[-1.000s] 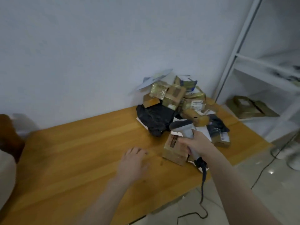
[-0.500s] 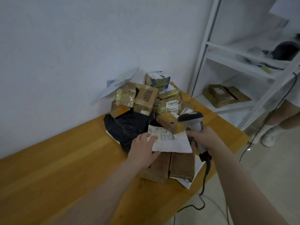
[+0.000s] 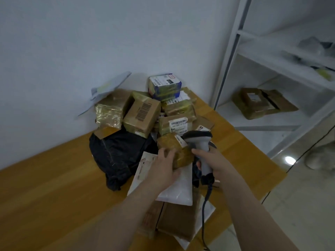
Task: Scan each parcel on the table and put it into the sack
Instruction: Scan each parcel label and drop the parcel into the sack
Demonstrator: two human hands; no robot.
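A person's left hand (image 3: 163, 169) cups a small taped parcel (image 3: 175, 151) at the front of a heap of parcels (image 3: 143, 115) on a wooden table (image 3: 54, 187), fingers spread over its left end, thumb curled under its near edge. The right hand (image 3: 215, 160) is wrapped firmly round a corded scanner (image 3: 197, 139), its head just beside the parcel's label. The hold looks loose and the tape glossy, so the parcel could slip, or tugging it free could topple the boxes behind; the sack is out of view.
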